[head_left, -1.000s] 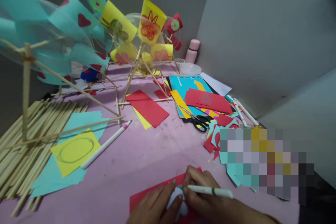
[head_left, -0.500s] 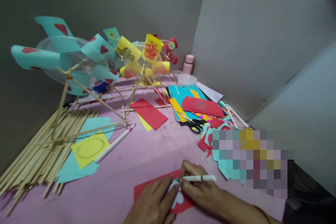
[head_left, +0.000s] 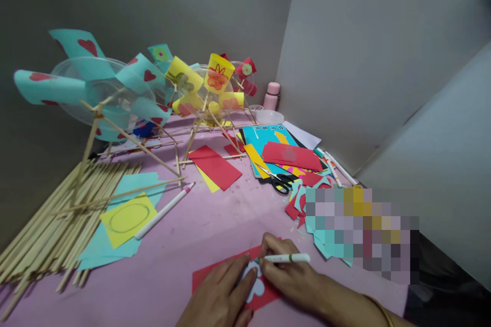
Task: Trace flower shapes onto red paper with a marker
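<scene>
My right hand (head_left: 284, 268) is closed round a white marker pen (head_left: 295, 258) with a green band, its tip against the edge of a pale flower-shaped cutout (head_left: 256, 291). Under the cutout lies a sheet of red paper (head_left: 203, 277) on the pink tabletop. My left hand (head_left: 224, 288) lies flat, fingers stretched out, and presses the cutout down on the paper. Its fingers cover the cutout's left part. To the left, a yellow square (head_left: 128, 218) with a pencilled oval rests on light blue paper (head_left: 95, 253), beside another marker pen (head_left: 164, 211) with a pink end.
Bamboo sticks (head_left: 46, 230) lie in a pile at the left. Behind stand stick-framed wheels, one with blue paper blades (head_left: 53, 87), another with yellow blades (head_left: 218, 79). Black-handled scissors (head_left: 282, 184), stacked red paper (head_left: 293, 156) and paper scraps (head_left: 295, 209) lie right of centre. A pink bottle (head_left: 272, 96) stands behind.
The whole view has shifted slightly. My left hand still presses on the cutout, and the marker pen in my right hand stays at its upper edge.
</scene>
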A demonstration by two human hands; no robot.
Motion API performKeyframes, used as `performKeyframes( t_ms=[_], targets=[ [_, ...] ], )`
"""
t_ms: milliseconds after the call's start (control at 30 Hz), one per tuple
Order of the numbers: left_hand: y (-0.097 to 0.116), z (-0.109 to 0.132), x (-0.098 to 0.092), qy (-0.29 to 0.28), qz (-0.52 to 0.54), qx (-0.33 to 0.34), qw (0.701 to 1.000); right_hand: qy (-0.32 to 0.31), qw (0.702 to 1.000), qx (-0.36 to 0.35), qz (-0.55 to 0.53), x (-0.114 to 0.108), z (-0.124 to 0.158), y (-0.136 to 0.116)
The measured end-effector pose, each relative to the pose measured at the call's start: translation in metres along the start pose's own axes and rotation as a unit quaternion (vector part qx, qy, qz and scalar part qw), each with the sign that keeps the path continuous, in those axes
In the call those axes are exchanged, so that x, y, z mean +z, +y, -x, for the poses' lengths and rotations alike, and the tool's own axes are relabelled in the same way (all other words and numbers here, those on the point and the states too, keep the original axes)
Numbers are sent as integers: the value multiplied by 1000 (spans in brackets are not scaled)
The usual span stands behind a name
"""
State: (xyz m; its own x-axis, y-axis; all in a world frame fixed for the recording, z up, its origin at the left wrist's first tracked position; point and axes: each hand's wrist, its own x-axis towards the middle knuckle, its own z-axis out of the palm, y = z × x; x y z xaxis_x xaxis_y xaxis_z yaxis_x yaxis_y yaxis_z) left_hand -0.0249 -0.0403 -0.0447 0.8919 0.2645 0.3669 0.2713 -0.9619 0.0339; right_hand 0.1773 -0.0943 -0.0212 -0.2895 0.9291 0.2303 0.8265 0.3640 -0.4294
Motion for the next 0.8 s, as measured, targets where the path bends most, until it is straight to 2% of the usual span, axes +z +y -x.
performKeyframes(
  t_ms=[100, 167, 300, 433, 700, 800],
  targets=[
    [-1, -2, -1, -7, -7, 7, 1000, 4, 993, 79, -83, -4, -3, -4],
    [-2, -4, -1, -11, -17, 12, 1000, 7, 987, 105, -123, -7, -5, -6],
    [-1, -6, -4, -12, -24, 11, 1000, 7, 981, 113, -156, -11, -5, -8],
    [0, -3, -4, 10, -24, 9, 1000, 21, 972, 142, -188, -9, -4, -5],
    [0, 0, 0, 1, -22, 4, 1000, 25, 959, 154, -235, -4, -4, -3],
    [-1, 1, 4, 32, -19, 11, 999, 24, 959, 157, -233, -5, -4, -3]
  ],
)
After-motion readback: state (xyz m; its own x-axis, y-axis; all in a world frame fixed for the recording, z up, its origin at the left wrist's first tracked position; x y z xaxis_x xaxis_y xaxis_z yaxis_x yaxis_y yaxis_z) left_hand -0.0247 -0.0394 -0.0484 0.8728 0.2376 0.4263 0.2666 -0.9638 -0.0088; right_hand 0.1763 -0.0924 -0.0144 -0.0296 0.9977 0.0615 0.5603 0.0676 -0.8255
